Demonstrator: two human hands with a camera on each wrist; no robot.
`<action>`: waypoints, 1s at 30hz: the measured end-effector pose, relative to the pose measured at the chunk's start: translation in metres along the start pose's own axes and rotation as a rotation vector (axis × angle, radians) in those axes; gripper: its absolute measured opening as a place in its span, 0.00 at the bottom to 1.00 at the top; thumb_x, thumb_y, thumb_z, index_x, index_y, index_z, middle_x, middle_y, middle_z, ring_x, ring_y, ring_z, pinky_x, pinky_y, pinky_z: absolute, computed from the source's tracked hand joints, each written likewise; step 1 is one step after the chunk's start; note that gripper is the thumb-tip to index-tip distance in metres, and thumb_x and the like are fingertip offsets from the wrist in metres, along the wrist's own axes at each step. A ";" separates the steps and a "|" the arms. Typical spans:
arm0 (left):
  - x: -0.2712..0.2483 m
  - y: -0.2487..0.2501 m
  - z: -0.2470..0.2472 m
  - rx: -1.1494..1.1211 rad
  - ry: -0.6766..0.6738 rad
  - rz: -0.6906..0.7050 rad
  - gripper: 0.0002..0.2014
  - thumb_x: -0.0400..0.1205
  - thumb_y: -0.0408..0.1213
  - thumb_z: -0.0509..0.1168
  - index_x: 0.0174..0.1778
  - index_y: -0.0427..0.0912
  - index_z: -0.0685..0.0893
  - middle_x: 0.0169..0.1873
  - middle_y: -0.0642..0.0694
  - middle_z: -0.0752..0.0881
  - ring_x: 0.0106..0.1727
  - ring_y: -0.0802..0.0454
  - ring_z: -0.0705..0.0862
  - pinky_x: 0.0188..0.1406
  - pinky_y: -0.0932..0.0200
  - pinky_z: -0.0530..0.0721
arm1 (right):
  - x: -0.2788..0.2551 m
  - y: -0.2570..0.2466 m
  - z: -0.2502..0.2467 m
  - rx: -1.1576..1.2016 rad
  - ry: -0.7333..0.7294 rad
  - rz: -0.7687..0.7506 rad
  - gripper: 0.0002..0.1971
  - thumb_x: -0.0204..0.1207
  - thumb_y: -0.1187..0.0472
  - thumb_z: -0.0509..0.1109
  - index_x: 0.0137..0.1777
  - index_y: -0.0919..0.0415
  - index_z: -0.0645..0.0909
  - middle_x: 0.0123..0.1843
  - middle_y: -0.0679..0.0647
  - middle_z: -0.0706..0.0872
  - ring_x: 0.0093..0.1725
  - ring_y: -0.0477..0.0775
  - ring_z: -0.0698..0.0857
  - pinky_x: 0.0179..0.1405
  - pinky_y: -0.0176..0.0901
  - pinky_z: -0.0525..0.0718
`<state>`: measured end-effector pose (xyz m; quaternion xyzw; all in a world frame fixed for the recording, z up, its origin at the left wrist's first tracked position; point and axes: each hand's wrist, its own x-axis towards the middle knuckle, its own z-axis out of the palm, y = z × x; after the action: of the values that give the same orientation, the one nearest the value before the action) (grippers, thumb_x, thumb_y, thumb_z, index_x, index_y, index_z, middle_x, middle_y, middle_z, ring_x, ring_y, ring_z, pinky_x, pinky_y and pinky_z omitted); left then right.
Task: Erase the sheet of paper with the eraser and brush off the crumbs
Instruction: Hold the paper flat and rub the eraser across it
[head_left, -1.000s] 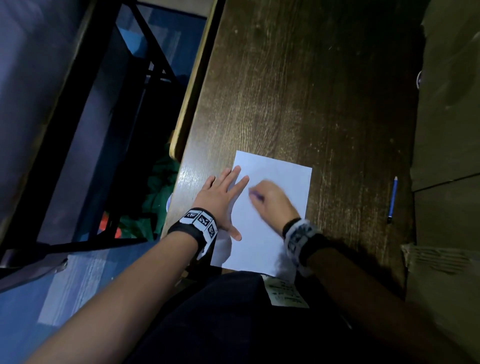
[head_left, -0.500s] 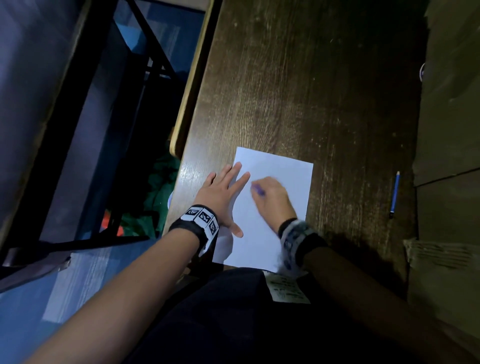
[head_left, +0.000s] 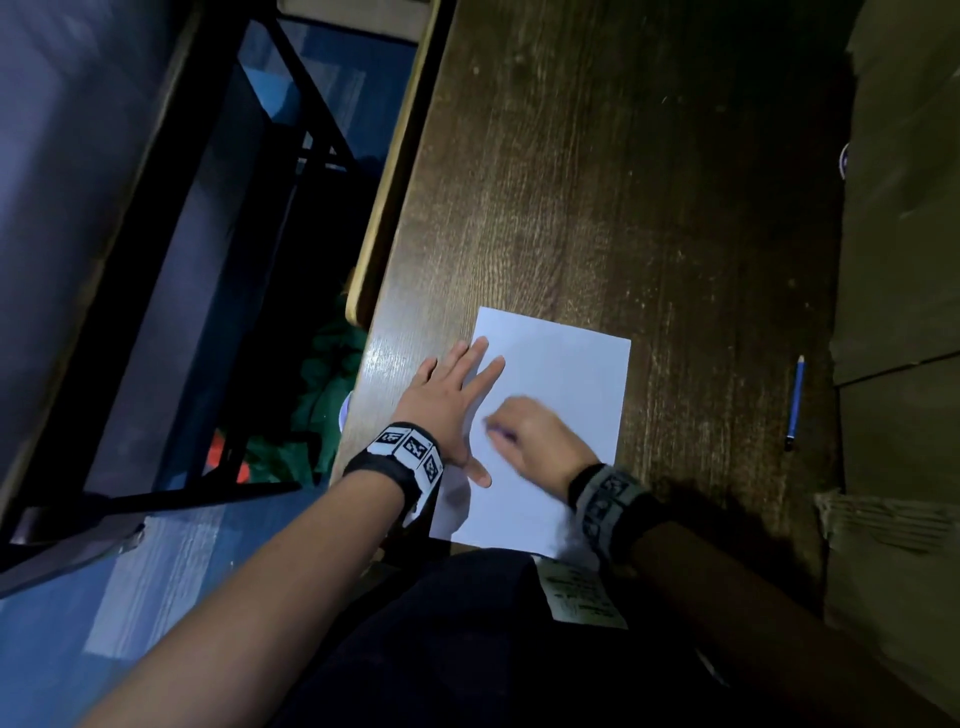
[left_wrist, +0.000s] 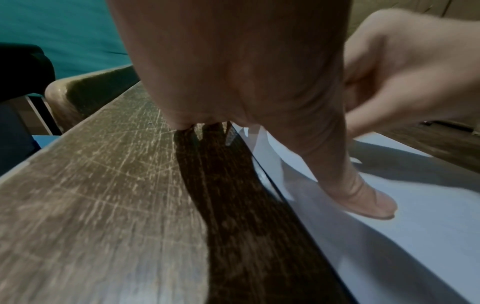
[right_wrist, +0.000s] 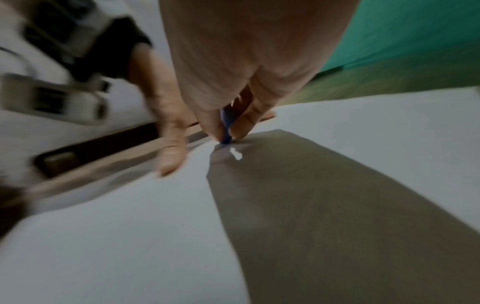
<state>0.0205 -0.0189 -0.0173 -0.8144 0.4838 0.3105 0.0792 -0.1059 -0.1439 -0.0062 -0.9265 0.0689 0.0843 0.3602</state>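
A white sheet of paper lies at the near edge of the dark wooden desk. My left hand lies flat, fingers straight, half on the desk and half on the sheet's left edge, thumb pressing the paper. My right hand is on the middle of the sheet and pinches a small blue eraser between thumb and fingers, its tip against the paper. In the head view the eraser shows only as a blurred purple-blue speck. No crumbs can be made out.
A blue pencil lies on the desk to the right of the sheet. Brown cardboard boxes stand along the right side. The desk's left edge drops off to a black frame and green cloth. A printed slip lies in my lap.
My right hand with the eraser went slightly up the sheet, then came back toward me; it is motion-blurred now. The left hand stayed flat on the paper's left edge.
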 end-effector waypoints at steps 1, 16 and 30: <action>0.000 0.000 0.001 0.004 0.002 0.005 0.78 0.55 0.79 0.76 0.89 0.54 0.31 0.87 0.48 0.27 0.89 0.46 0.30 0.88 0.39 0.40 | 0.010 0.011 -0.008 0.015 0.106 0.103 0.06 0.79 0.66 0.69 0.44 0.65 0.86 0.40 0.59 0.83 0.43 0.60 0.81 0.50 0.58 0.81; -0.001 -0.002 0.006 -0.005 0.021 0.015 0.79 0.54 0.80 0.75 0.89 0.55 0.32 0.87 0.48 0.28 0.89 0.46 0.32 0.87 0.39 0.41 | 0.017 0.019 -0.005 0.056 0.406 0.363 0.06 0.79 0.66 0.69 0.51 0.65 0.87 0.47 0.59 0.85 0.49 0.57 0.84 0.55 0.53 0.84; 0.005 0.001 0.001 0.049 0.012 0.026 0.81 0.55 0.80 0.75 0.88 0.45 0.29 0.87 0.50 0.26 0.89 0.50 0.31 0.88 0.36 0.45 | -0.011 -0.009 0.018 0.055 0.029 0.064 0.05 0.80 0.66 0.68 0.45 0.63 0.86 0.41 0.57 0.83 0.44 0.56 0.81 0.48 0.43 0.78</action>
<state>0.0213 -0.0229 -0.0209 -0.8077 0.5023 0.2947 0.0921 -0.1166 -0.1245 -0.0108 -0.9146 0.1060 0.0804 0.3818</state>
